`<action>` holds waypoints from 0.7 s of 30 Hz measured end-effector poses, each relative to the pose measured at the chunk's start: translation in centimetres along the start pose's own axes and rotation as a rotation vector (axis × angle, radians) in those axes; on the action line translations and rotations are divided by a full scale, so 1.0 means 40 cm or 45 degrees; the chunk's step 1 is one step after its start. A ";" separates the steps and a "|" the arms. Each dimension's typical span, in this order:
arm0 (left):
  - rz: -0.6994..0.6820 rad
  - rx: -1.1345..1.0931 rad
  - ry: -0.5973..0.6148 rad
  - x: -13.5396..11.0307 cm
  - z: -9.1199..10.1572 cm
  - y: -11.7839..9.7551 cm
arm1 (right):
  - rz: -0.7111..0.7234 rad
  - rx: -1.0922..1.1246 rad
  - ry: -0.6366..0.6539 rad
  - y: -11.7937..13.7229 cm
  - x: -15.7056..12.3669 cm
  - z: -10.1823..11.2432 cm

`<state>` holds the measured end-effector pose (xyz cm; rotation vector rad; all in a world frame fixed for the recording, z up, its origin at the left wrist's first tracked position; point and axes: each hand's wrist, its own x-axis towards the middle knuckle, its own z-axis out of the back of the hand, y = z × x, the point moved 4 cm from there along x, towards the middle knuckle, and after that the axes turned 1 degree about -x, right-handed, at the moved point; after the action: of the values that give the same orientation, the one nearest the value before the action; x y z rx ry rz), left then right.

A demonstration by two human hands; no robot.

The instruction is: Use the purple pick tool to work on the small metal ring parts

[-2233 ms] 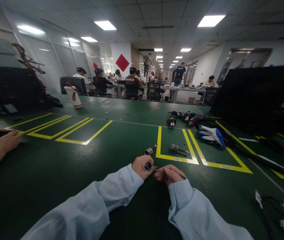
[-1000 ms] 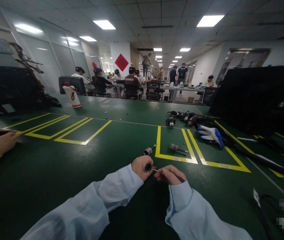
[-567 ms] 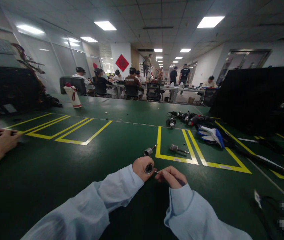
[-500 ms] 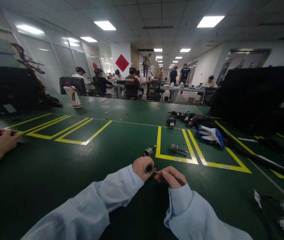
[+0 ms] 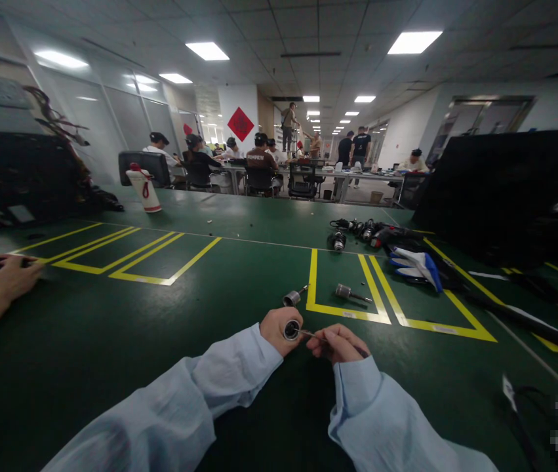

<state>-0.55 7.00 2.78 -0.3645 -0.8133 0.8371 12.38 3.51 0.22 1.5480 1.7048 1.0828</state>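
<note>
My left hand (image 5: 279,331) is wrapped round a hollow metal cylinder (image 5: 291,330), its open round end turned up toward me. In my right hand (image 5: 338,342) a thin metal rod (image 5: 306,333) is pinched between thumb and fingers. The rod's tip reaches the cylinder's mouth; how deep it goes I cannot tell. Just beyond my left hand lies a cup-shaped metal part with a shank (image 5: 292,298). A similar shanked metal part (image 5: 350,293) rests inside a yellow-taped box to the right.
Yellow tape outlines (image 5: 141,279) mark the green table (image 5: 239,288). Back right are a blue-and-white glove (image 5: 414,263), a metal-tipped black tool (image 5: 338,241) and cables. A white cup (image 5: 144,188) stands back left. Another person's hands (image 5: 6,282) hold something dark at the left edge.
The rod has moved from beside the left hand to the cylinder's open end, and more of it shows. My right hand has shifted slightly right; my left hand stays closed round the cylinder.
</note>
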 end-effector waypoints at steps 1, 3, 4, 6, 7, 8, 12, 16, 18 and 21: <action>0.004 0.002 -0.002 0.000 -0.001 0.000 | 0.018 -0.028 -0.008 0.001 -0.002 -0.001; 0.018 0.008 -0.012 -0.001 -0.001 0.000 | 0.057 -0.074 -0.018 0.004 -0.005 -0.004; 0.025 0.010 -0.012 -0.001 -0.002 0.000 | 0.078 -0.104 -0.025 0.005 -0.007 -0.006; 0.034 0.014 -0.003 -0.001 -0.001 0.000 | 0.122 -0.175 -0.043 0.006 -0.009 -0.009; 0.036 0.013 0.003 -0.001 -0.001 0.000 | 0.144 -0.213 -0.052 0.006 -0.010 -0.010; 0.040 0.011 0.007 0.000 0.000 -0.001 | 0.162 -0.243 -0.058 0.005 -0.010 -0.011; 0.094 0.005 0.006 0.001 0.004 -0.003 | 0.149 -0.132 -0.007 -0.009 -0.003 -0.012; 0.135 -0.004 0.004 0.002 0.005 -0.005 | 0.028 0.156 0.129 -0.019 0.006 -0.020; 0.135 -0.006 -0.009 0.001 0.006 -0.003 | -0.007 0.187 0.152 -0.018 0.006 -0.023; 0.110 0.025 -0.030 0.000 0.004 0.003 | 0.044 0.097 0.102 -0.007 0.000 -0.024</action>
<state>-0.74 7.07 2.80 -0.3747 -0.8154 0.9307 11.42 3.35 0.45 1.6065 1.7979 1.1228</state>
